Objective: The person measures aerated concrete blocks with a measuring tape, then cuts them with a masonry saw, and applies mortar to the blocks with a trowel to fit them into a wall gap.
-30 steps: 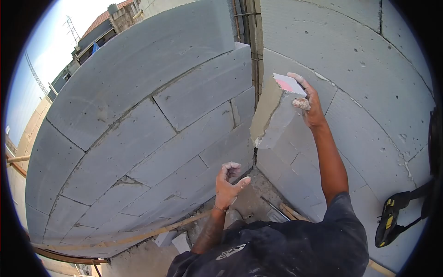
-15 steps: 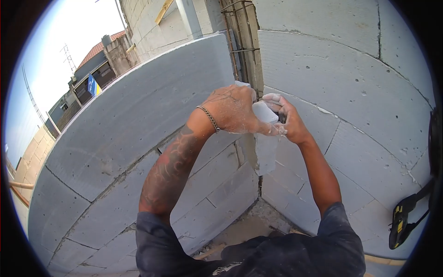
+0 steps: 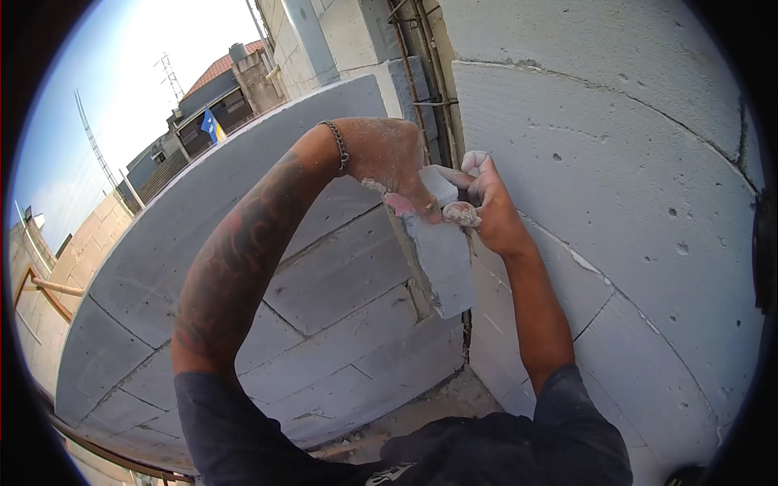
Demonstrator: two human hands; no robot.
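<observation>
A pale grey piece of aerated concrete block [image 3: 447,263] stands upright at the wall corner, its left edge ragged. My left hand [image 3: 389,154], with a chain bracelet at the wrist, is closed over its upper left side, and most of its fingers are hidden. On the other side my right hand [image 3: 494,206] grips the top right edge between thumb and fingers. Crumbly grey mortar clings to the right thumb tip, and white dust coats the fingers. A pinkish patch shows beneath my left hand; I cannot make out what it is.
Block walls rise on the left [image 3: 324,259] and right [image 3: 600,162]. Behind my hands, rusty reinforcing bars [image 3: 429,81] run up the gap between them. A grey pipe [image 3: 312,40] stands beyond the left wall. Rough floor [image 3: 405,413] shows in the corner below.
The view has shifted and come closer to the right wall. My left hand has tilted, its wrist now higher and further left; more of the block piece shows below it. Both hands stay at it.
</observation>
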